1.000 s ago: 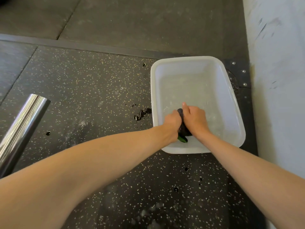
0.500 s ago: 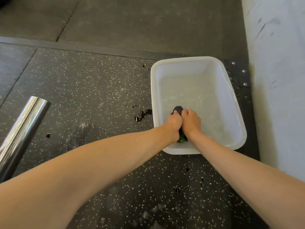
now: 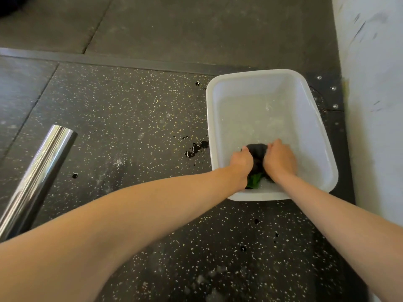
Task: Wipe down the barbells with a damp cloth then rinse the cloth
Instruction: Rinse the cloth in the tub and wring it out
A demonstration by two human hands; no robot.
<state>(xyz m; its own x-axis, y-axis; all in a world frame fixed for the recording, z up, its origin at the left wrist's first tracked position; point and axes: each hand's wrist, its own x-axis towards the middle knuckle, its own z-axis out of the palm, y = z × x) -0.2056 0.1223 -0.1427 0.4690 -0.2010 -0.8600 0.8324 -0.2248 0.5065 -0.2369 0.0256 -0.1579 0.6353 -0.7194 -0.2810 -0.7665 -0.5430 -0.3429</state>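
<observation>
- Cloth (image 3: 256,156) is sitting bunched in the near end of the white tub (image 3: 214,131), btwn your two hands. It's dark, w/ a green bit showing at its near edge.
- Your left hand (image 3: 241,163) is gripping the cloth's left side, w/ fingers curling down round it. Knuckles are facing up and fingertips are hiding under the fabric.
- Your right hand (image 3: 280,160) is gripping the right side the same way, fingers curling into the cloth. The two hands are sitting close, w/ only dark fabric btwn them.
- Both bare forearms are reaching in over the tub's near rim.
- Shallow water (image 3: 272,118) is lying in the tub, w/ ripples & glints showing on it. Can't tell whether the cloth's underside is sitting in it.
- You're working w/ the tub standing on the speckled black rubber floor (image 3: 122,118), its right side near the white wall (image 3: 375,101).
- Off at the left, the barbell (image 3: 41,171) is lying well apart from the tub & both hands. Only its shiny chrome end is showing.
- On the floor just beside the tub's left wall, a small puddle (image 3: 196,149) is glistening. A few more drops are dotting the floor near & in front of the tub.
- Btwn the tub's far right corner & the wall, a dark plate (image 3: 327,92) w/ bolts is sitting on the floor.
</observation>
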